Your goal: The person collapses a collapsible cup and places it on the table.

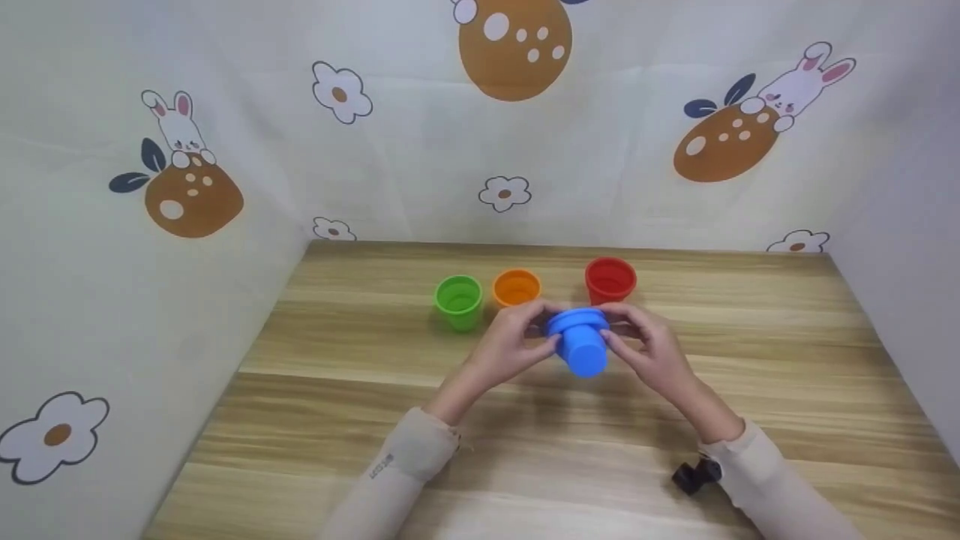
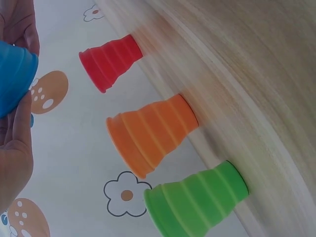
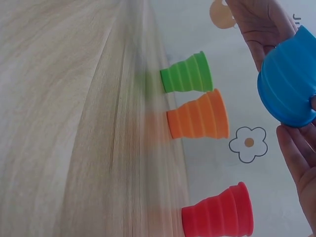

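Both hands hold a blue ribbed collapsible cup (image 1: 585,352) above the table, tilted so its round base faces the head camera. The left hand (image 1: 510,341) pinches it from the left, thumb low on the side and fingers near the rim. From the other side the right hand (image 1: 654,351) grips it in the same way. In the right wrist view, the cup's ribbed wall (image 3: 289,79) shows between the two hands. Behind the hands stand a green cup (image 1: 463,319), an orange cup (image 1: 517,288) and a red cup (image 1: 610,279), all upright with their mouths up.
The wood-grain table (image 1: 337,435) runs back to a pale fabric wall (image 1: 420,150) printed with rabbits, flowers and brown fruit. More fabric hangs at the left and right sides. A small black object (image 1: 696,477) sits by the right sleeve.
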{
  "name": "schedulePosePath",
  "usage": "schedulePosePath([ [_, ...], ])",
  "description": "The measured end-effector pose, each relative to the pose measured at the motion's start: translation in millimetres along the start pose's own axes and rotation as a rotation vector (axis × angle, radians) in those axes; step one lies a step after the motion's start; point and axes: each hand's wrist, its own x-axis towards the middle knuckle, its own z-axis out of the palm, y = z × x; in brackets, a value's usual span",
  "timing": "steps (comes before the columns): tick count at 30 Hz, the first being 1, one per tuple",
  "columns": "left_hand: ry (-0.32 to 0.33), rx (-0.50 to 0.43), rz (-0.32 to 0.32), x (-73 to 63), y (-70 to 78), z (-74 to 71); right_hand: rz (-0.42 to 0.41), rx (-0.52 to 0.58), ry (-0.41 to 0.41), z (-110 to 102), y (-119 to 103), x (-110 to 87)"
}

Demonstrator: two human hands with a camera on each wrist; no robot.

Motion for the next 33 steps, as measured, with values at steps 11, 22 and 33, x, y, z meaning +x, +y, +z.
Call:
schedulePosePath([
  [11,-0.014,-0.041,0.007,-1.8,-1.1,1.1,-0.024,-0.039,0.024,0.8,-0.3,0.5],
  [22,-0.05,-0.007,-0.042,1.4,1.1,-0.1,-0.075,-0.132,0.002,-1.6,-0.3,1.6],
  [33,-0.055,0.017,-0.041,4.5,1.0,0.4,-0.103,-0.192,-0.033,-2.5,-0.8,1.6],
])
